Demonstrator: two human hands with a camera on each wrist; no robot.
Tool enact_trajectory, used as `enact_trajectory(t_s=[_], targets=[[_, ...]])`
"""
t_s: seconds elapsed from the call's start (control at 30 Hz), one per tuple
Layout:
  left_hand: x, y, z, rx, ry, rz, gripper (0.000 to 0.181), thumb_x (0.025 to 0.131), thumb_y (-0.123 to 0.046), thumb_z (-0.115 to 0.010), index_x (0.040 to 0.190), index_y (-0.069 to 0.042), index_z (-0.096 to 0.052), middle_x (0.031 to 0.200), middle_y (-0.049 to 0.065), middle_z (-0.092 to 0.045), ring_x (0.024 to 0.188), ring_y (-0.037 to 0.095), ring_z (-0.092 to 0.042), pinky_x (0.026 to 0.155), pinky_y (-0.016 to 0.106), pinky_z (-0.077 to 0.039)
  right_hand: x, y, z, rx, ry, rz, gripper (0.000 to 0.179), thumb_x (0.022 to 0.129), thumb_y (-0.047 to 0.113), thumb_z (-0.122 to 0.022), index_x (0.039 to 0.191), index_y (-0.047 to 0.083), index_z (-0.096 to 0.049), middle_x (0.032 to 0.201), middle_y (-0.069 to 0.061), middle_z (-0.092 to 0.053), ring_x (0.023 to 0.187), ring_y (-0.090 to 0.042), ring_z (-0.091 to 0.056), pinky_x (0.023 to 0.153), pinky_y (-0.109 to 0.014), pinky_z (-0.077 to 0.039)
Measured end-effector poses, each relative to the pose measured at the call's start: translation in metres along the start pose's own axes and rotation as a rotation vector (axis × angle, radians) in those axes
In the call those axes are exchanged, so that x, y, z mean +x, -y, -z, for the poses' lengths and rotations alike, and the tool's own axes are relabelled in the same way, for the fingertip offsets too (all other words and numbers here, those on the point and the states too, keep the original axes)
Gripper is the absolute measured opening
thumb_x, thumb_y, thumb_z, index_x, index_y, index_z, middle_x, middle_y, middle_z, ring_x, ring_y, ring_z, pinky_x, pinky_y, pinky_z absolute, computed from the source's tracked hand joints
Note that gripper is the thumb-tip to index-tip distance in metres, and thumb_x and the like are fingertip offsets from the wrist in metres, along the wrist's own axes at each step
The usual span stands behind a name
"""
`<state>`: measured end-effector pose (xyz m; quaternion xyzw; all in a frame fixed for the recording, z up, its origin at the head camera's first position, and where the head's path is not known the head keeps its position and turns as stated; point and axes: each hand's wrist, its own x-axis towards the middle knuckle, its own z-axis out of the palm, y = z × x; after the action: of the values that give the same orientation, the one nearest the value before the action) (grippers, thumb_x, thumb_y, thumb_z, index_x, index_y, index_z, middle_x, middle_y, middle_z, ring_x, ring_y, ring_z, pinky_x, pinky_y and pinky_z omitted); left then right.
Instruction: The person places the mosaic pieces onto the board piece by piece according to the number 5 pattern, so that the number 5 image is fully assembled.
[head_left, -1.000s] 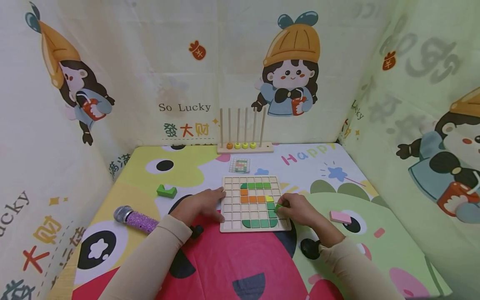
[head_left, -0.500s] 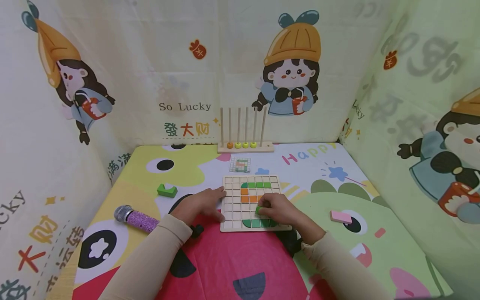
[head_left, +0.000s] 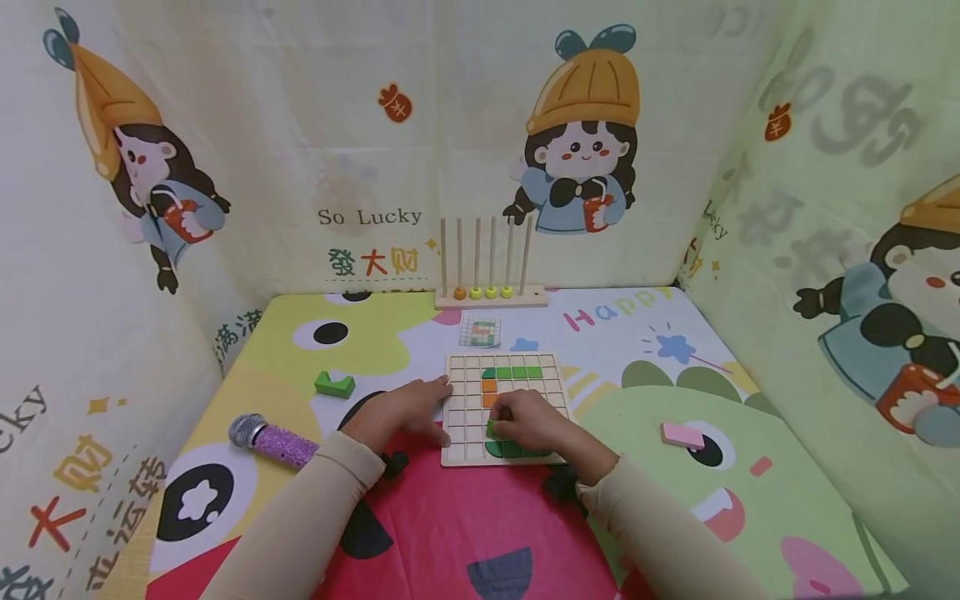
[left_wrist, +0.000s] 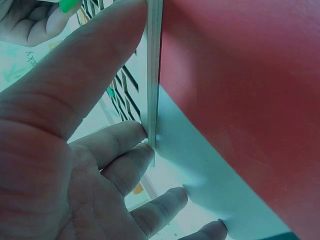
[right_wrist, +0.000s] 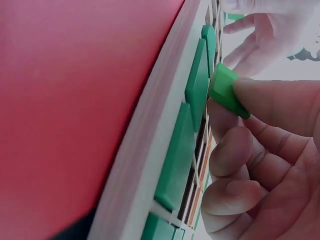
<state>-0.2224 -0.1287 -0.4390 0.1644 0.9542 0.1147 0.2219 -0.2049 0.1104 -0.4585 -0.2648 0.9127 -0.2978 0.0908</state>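
A wooden grid board [head_left: 461, 410] lies on the patterned cloth, partly filled with coloured tiles. My left hand [head_left: 397, 412] rests at its left edge, thumb and fingertips against the side and fingers fairly straight. Between thumb and fingers of my right hand [head_left: 536, 422] is a small green block [right_wrist: 226, 89], close over the lower part of the grid. Dark green tiles [right_wrist: 175, 157] line the bottom row, one end rounded. Light green tiles [head_left: 517, 372] form a row near the top, with orange tiles [head_left: 489, 386] below. My right hand hides the tiles in the middle.
Behind the board lie a small pattern card [head_left: 480, 332] and a wooden peg abacus [head_left: 491, 298] with a few beads. Left are a green notched block [head_left: 334, 384] and a glittery purple microphone [head_left: 277, 442]. A pink block [head_left: 682, 434] lies right. Printed cloth walls surround the table.
My right hand has carried the green block leftward across the board, from its right side to the lower left-middle. The left hand has stayed at the board's edge.
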Motion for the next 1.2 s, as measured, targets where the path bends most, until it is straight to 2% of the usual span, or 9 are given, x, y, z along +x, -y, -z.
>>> enact_trajectory(t_s=[0.27,0.43,0.7,0.87,1.03,1.2], targets=[[-0.0001,-0.0014,0.0010,0.006,-0.006,-0.004,0.101,0.078,-0.039,-0.090,0.161,-0.014,-0.039,0.170,0.009,-0.032,0.150,0.039,-0.037,0.116,0.056,-0.042,0.0031,0.0033,-0.0036,-0.075,-0.007,0.025,0.010,0.090,0.009,-0.073,0.084,0.016,-0.069,0.072,0.008,-0.060,0.069,-0.010,-0.053,0.063,-0.027,-0.045],[-0.0009,-0.0009,0.0018,0.008,-0.009,-0.004,0.101,0.078,-0.039,-0.090,0.161,-0.014,-0.039,0.170,0.009,-0.032,0.150,0.039,-0.037,0.116,0.056,-0.042,0.0033,0.0056,-0.0045,-0.104,0.009,0.007,0.010,0.089,0.012,-0.075,0.084,0.016,-0.068,0.072,0.008,-0.059,0.069,-0.010,-0.053,0.064,-0.029,-0.045],[0.0000,0.0005,0.0003,-0.004,-0.007,-0.004,0.101,0.078,-0.040,-0.090,0.161,-0.014,-0.038,0.170,0.008,-0.032,0.151,0.039,-0.036,0.117,0.057,-0.041,0.0045,0.0060,-0.0071,-0.235,0.032,0.082,0.005,0.092,0.016,-0.074,0.087,0.017,-0.078,0.079,0.007,-0.068,0.077,-0.012,-0.058,0.070,-0.031,-0.050],[-0.0003,0.0012,-0.0002,0.001,-0.007,-0.003,0.102,0.078,-0.041,-0.090,0.162,-0.015,-0.038,0.170,0.008,-0.032,0.150,0.039,-0.036,0.117,0.057,-0.042,0.0028,0.0066,-0.0059,-0.225,0.035,0.070,0.007,0.093,0.016,-0.073,0.096,0.013,-0.078,0.084,0.004,-0.071,0.079,-0.013,-0.059,0.073,-0.033,-0.052],[-0.0002,-0.0002,0.0010,0.008,-0.009,-0.003,0.101,0.078,-0.041,-0.090,0.161,-0.015,-0.038,0.169,0.008,-0.032,0.149,0.038,-0.038,0.116,0.055,-0.043,0.0021,0.0070,-0.0028,-0.186,0.009,0.013,0.005,0.094,0.015,-0.070,0.094,0.015,-0.075,0.082,0.006,-0.066,0.078,-0.014,-0.057,0.075,-0.034,-0.050],[0.0003,-0.0031,0.0018,-0.005,-0.006,0.004,0.103,0.077,-0.039,-0.091,0.161,-0.015,-0.038,0.170,0.008,-0.032,0.150,0.039,-0.036,0.114,0.056,-0.044,0.0009,0.0069,-0.0035,-0.216,-0.018,0.012,0.008,0.092,0.012,-0.071,0.095,0.014,-0.078,0.089,0.003,-0.071,0.086,-0.016,-0.063,0.080,-0.038,-0.055]])
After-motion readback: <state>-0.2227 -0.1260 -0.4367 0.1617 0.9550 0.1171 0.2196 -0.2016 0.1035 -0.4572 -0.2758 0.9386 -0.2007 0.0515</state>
